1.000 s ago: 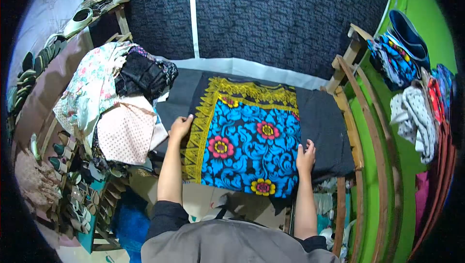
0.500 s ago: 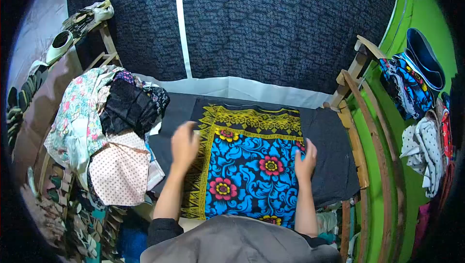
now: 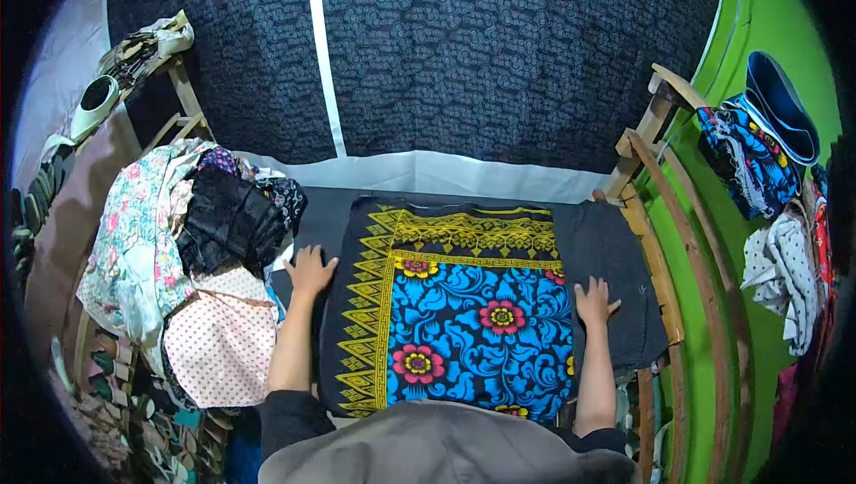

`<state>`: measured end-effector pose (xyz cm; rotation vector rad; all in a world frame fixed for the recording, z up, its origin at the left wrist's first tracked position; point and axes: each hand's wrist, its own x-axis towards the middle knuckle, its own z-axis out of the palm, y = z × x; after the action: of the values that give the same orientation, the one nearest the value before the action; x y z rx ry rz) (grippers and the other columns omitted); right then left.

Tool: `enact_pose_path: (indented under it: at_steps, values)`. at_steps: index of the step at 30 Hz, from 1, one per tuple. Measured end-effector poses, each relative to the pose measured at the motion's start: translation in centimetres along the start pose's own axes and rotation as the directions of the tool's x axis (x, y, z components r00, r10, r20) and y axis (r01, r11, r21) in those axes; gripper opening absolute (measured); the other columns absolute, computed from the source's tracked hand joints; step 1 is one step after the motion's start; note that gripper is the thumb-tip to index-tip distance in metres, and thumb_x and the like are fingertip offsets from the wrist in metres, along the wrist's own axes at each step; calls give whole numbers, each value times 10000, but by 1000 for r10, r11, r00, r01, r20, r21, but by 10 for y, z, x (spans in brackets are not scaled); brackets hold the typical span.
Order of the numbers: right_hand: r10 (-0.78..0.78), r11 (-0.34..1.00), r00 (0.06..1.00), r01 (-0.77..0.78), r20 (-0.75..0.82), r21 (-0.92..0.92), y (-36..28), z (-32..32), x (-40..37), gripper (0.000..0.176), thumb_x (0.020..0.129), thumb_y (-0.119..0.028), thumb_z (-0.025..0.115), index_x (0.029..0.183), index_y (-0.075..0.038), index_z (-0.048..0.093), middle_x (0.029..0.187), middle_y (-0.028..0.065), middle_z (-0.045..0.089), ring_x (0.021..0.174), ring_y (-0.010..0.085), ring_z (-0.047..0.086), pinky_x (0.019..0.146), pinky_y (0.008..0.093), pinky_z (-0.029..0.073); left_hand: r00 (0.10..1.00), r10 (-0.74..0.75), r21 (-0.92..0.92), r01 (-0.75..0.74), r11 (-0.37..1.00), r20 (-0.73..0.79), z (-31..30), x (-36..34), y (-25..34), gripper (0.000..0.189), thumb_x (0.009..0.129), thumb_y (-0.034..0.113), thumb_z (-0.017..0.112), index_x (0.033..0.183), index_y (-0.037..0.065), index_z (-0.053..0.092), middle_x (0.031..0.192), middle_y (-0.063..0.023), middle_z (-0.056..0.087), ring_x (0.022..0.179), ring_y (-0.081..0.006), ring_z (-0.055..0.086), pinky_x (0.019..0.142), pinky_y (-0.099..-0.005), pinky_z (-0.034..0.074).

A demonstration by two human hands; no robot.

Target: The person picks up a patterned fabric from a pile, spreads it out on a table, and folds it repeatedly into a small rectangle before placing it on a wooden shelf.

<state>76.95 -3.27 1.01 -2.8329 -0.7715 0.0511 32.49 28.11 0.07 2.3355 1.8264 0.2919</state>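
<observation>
A folded batik cloth (image 3: 481, 341) lies flat before me, black with blue leaf scrolls, red flowers and yellow borders. It rests on a dark grey cloth-covered board (image 3: 615, 225). My left hand (image 3: 309, 272) is on the dark covering just left of the batik, fingers spread, holding nothing. On the other side, my right hand (image 3: 595, 299) lies with fingers apart on the covering close to the batik's right edge. Both palms face down.
A heap of clothes, with a floral cloth (image 3: 134, 234) and a dotted pink cloth (image 3: 223, 332), sits at the left. Wooden rails (image 3: 695, 288) run along the right. A dark patterned curtain (image 3: 490, 56) hangs behind. More clothes (image 3: 785, 270) hang on the right.
Both hands have moved outward, off the batik's sides and onto the dark covering. The batik's left part now lies flatter and wider, showing more of its black edge.
</observation>
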Motion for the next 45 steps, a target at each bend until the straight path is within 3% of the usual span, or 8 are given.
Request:
enact_pose_path:
  at_steps: [8, 14, 21, 25, 28, 30, 41, 45]
  values:
    - [-37, 980, 995, 18, 91, 197, -19, -8, -54, 557, 822, -474, 474, 1173, -42, 501, 1224, 150, 469, 1171, 343, 388, 1016, 541, 137, 988, -29, -252, -10, 968, -151, -20, -86, 31, 512, 756, 437, 580, 1022, 2, 550, 1039, -197, 543, 977, -351, 507, 840, -413, 402]
    - [-38, 728, 997, -18, 67, 685, 5, 32, -50, 554, 793, -379, 559, 1146, 42, 488, 1094, 234, 550, 1026, 322, 532, 912, 343, 367, 968, -207, -182, 231, 956, 140, -28, -106, 44, 601, 748, 524, 548, 921, -51, 522, 849, -227, 617, 821, -367, 601, 718, -412, 464]
    - [-127, 400, 956, -194, 264, 896, 8, 22, -57, 292, 830, -221, 552, 955, 37, 608, 897, 57, 620, 753, 122, 569, 706, 267, 443, 998, 60, -283, -60, 957, -10, 4, -100, 44, 337, 772, 287, 596, 914, -19, 589, 935, -244, 576, 850, -338, 574, 743, -375, 456]
    - [-135, 305, 951, -228, 279, 924, 4, 20, -60, 259, 828, -179, 562, 978, 29, 600, 918, 69, 623, 782, 134, 577, 725, 269, 445, 987, 57, -918, 118, 379, 150, 19, -92, 36, 295, 770, 122, 588, 1004, -51, 539, 896, -151, 615, 794, -223, 594, 717, -298, 466]
    - [-203, 138, 930, -284, 308, 949, 6, 7, -60, 232, 820, -130, 563, 986, 31, 586, 941, 99, 624, 807, 167, 595, 749, 297, 462, 859, 182, -866, 497, -63, 480, 10, -93, 30, 343, 779, 152, 622, 1059, -25, 535, 928, -111, 621, 789, -203, 613, 686, -320, 502]
    - [-298, -9, 905, -319, 302, 948, 12, 6, -58, 225, 819, -104, 550, 994, 36, 574, 953, 112, 621, 815, 184, 605, 756, 310, 473, 810, 199, -820, 570, -51, 551, -2, -92, 26, 357, 791, 187, 630, 1057, -29, 530, 931, -114, 620, 807, -196, 614, 708, -326, 507]
    - [-400, -241, 904, 54, -150, 969, -68, -165, 36, 119, 825, -84, 534, 923, -29, 572, 890, 42, 606, 783, 148, 579, 767, 289, 459, 953, 292, -996, 81, 27, 85, -178, 5, 89, 315, 839, 320, 563, 928, 19, 589, 923, -82, 624, 854, -162, 582, 745, -325, 462]
    - [-396, -416, 830, 220, -394, 882, -80, -228, 43, 159, 846, -67, 503, 972, 10, 560, 931, 80, 610, 846, 161, 582, 807, 287, 445, 894, 418, -979, -89, -182, -159, -245, 34, 105, 324, 857, 323, 540, 921, 9, 591, 900, -85, 627, 754, -168, 606, 680, -306, 489]
